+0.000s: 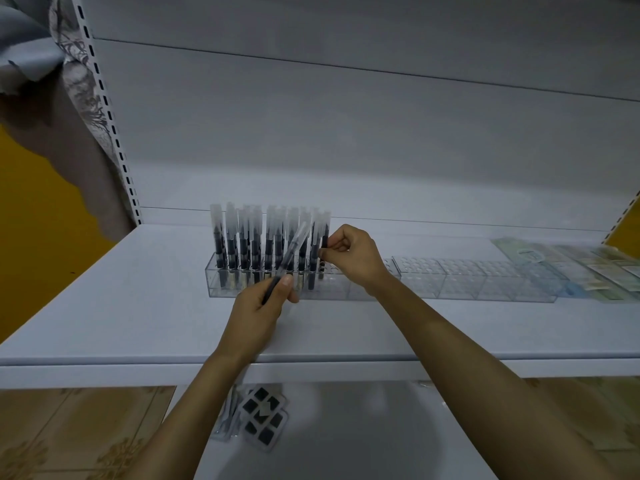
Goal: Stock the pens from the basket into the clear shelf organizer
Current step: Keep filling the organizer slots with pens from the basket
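Fingers point(333, 241) of right hand point(353, 258) pinch the end pen point(325, 237) of the row, upright at its hole, how deep it sits unclear; left hand point(259, 313) grips a spare pen point(292, 252) by the dark lower barrel, tilted, cap end up, in front of the row; white shelf point(138, 306) carries the clear organizer point(450, 285), left part filled with standing pens point(256, 237), right holes bare; basket not in view; pens likely light, stiff, slick plastic; best held mid-barrel, not by the clear cap, which may pull off; organizer looks light, could slide if a pen is jammed in.
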### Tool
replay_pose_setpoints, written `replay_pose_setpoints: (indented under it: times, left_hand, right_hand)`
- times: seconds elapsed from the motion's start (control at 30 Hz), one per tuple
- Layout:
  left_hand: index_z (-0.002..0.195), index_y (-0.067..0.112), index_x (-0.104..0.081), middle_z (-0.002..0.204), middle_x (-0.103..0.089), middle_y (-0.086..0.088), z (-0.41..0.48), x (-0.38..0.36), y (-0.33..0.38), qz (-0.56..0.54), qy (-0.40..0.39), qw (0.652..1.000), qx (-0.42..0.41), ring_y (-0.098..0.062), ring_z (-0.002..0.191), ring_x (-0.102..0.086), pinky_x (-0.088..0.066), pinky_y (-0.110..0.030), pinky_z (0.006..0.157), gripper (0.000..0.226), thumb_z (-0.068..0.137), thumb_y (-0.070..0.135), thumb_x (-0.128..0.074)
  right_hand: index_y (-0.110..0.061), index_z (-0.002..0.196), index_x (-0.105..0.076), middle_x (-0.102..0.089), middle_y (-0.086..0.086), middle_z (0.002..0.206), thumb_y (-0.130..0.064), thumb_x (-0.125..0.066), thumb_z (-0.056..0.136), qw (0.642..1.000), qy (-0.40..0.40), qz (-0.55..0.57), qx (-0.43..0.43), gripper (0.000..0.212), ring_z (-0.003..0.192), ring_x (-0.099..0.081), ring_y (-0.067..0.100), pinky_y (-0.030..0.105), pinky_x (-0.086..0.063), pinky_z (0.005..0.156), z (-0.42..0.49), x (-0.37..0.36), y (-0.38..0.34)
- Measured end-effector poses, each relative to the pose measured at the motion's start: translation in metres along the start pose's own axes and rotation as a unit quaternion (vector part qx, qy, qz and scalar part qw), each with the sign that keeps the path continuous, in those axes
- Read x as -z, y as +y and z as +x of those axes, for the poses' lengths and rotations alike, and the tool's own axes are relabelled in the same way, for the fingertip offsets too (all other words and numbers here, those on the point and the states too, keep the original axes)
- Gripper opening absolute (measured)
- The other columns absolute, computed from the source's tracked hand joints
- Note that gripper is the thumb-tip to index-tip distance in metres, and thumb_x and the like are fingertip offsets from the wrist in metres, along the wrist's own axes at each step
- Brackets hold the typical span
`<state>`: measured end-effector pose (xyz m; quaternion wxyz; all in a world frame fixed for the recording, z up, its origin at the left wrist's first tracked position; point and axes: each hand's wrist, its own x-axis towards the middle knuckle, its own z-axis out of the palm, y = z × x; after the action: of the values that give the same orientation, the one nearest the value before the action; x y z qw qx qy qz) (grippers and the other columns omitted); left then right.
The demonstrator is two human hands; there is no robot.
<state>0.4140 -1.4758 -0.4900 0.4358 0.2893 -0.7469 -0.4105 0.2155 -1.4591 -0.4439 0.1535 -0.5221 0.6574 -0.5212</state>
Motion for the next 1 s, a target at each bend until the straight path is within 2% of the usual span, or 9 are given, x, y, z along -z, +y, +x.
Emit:
replay_pose_setpoints:
  times: [0.17,0.27,0.37,0.5,0.63,0.8,0.87,0.93,1.0]
  left_hand:
    - [0.070,0.018,-0.063,0.048,-0.036,0.006,0.000,-0.001,-0.001,-0.012,-0.003,1.000,0.005,-0.005,0.046,-0.034,-0.031,-0.013,0.048,0.043,0.091,0.048,-0.041]
    - [0.069,0.018,-0.064,0.048,-0.037,0.006,0.000,-0.003,0.001,-0.021,-0.007,1.000,0.013,-0.006,0.046,-0.034,-0.029,-0.013,0.047,0.044,0.089,0.049,-0.042]
    - [0.069,0.020,-0.065,0.047,-0.044,0.009,-0.001,-0.002,0.003,-0.017,-0.009,1.000,0.010,-0.005,0.047,-0.038,-0.031,-0.013,0.049,0.043,0.091,0.049,-0.041]
    - [0.068,0.013,-0.063,0.050,-0.041,0.006,0.000,0.000,0.010,-0.013,-0.020,1.000,-0.009,-0.004,0.047,-0.039,-0.034,-0.009,0.052,0.050,0.091,0.049,-0.038]
    - [0.060,0.007,-0.056,0.055,-0.045,-0.004,-0.002,-0.001,0.009,0.003,-0.055,0.998,-0.007,-0.007,0.050,-0.042,-0.035,-0.012,0.055,0.072,0.093,0.065,-0.029]
    - [0.058,0.014,-0.056,0.051,-0.051,0.005,0.000,-0.003,0.009,0.035,-0.123,0.991,0.043,-0.009,0.051,-0.047,-0.034,-0.027,0.058,0.069,0.096,0.062,-0.024]
    - [0.068,0.028,-0.058,0.059,-0.056,0.009,-0.004,-0.001,0.010,0.118,-0.079,0.990,0.000,-0.009,0.059,-0.053,-0.036,-0.028,0.057,0.052,0.097,0.058,-0.027]
    - [0.098,0.035,-0.055,0.087,-0.061,0.011,-0.009,0.005,0.011,0.211,0.016,0.976,-0.049,-0.010,0.080,-0.057,-0.044,-0.028,0.065,0.026,0.097,0.050,-0.034]
    - [0.134,0.022,-0.043,0.118,-0.055,0.002,-0.014,0.015,0.009,0.235,0.137,0.961,-0.057,-0.014,0.105,-0.052,-0.047,-0.031,0.085,0.040,0.097,0.037,-0.049]
  right_hand:
    - [-0.009,0.084,-0.059,-0.063,-0.002,0.074,-0.007,-0.077,0.078,1.000,-0.003,0.003,-0.004,0.019,0.065,-0.059,0.004,0.010,-0.047,0.059,0.000,0.001,0.001]
    - [-0.012,0.097,-0.059,-0.064,0.000,0.091,-0.010,-0.079,0.075,0.999,-0.036,-0.004,-0.027,0.030,0.085,-0.062,0.011,0.019,-0.049,0.072,0.000,0.004,0.002]
    - [-0.017,0.112,-0.054,-0.059,0.001,0.110,-0.013,-0.079,0.076,0.998,-0.040,-0.003,-0.046,0.044,0.103,-0.056,0.013,0.018,-0.043,0.081,-0.001,0.017,-0.006]
    - [-0.015,0.102,-0.063,-0.066,-0.001,0.100,-0.016,-0.078,0.079,0.995,0.063,0.070,0.017,0.027,0.091,-0.061,0.004,0.015,-0.047,0.082,-0.030,0.030,-0.031]
    - [-0.020,0.095,-0.068,-0.069,-0.005,0.097,-0.013,-0.065,0.088,0.987,-0.086,0.136,0.004,0.010,0.084,-0.065,0.000,0.015,-0.052,0.073,-0.077,0.007,-0.037]
    - [-0.017,0.101,-0.068,-0.071,0.001,0.097,-0.011,-0.060,0.093,0.979,-0.081,0.179,-0.050,0.013,0.088,-0.068,0.006,0.027,-0.055,0.082,-0.088,-0.013,-0.039]
    - [-0.015,0.098,-0.067,-0.073,-0.001,0.092,-0.014,-0.057,0.095,0.978,-0.065,0.189,-0.052,0.010,0.084,-0.068,0.009,0.027,-0.055,0.079,-0.086,-0.011,-0.045]
    - [-0.014,0.097,-0.065,-0.073,0.001,0.090,-0.019,-0.054,0.096,0.974,-0.019,0.217,-0.061,0.012,0.079,-0.069,0.013,0.025,-0.057,0.072,-0.080,-0.002,-0.052]
    - [-0.013,0.097,-0.064,-0.073,0.003,0.089,-0.020,-0.052,0.097,0.967,0.045,0.242,-0.071,0.013,0.075,-0.069,0.013,0.024,-0.058,0.068,-0.068,0.012,-0.056]
